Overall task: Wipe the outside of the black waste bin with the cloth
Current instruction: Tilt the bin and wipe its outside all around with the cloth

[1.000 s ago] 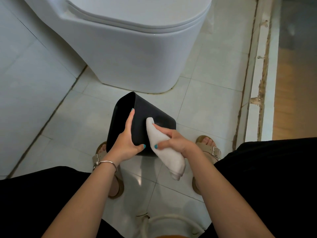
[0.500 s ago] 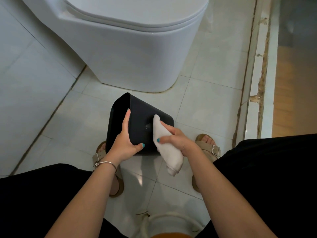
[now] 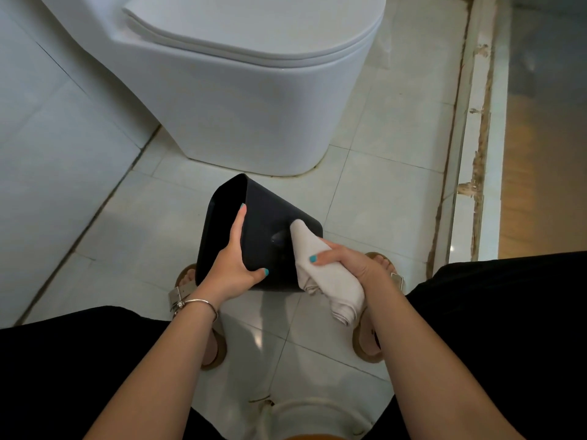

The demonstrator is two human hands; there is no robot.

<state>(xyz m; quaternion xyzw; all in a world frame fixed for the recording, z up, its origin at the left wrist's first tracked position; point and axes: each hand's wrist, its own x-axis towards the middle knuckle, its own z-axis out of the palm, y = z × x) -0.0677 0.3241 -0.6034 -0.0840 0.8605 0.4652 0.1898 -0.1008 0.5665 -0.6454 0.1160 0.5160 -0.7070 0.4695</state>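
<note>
Head view recorded a person crouched on a pale tiled floor [image 3: 381, 198], working over a black waste bin [image 3: 270, 214]. The bin was matte black with rounded corners and tapering sides. It was tipped over, its open mouth turned away to the person's left and its narrower base toward their right. A small glossy spot showed on the upper wall, just left of the cloth.

Left hand [image 3: 233, 265] was closed around the bin at the rim, the fingers laid along the rim's edge and the thumb pressed against the outer wall beneath. Right hand [image 3: 346, 260] was clenched around a bunched off-white cloth [image 3: 320, 274]. The cloth's upper end lay against the bin's outer wall near the base, ahead of the right thumb; its lower end hung loose below the right wrist, clear of the bin.

A white toilet [image 3: 247, 100] stood beyond both hands, close behind the bin but not touching it. A thin bracelet [image 3: 200, 302] circled the left wrist. Sandalled feet rested on the tiles beneath the hands.
</note>
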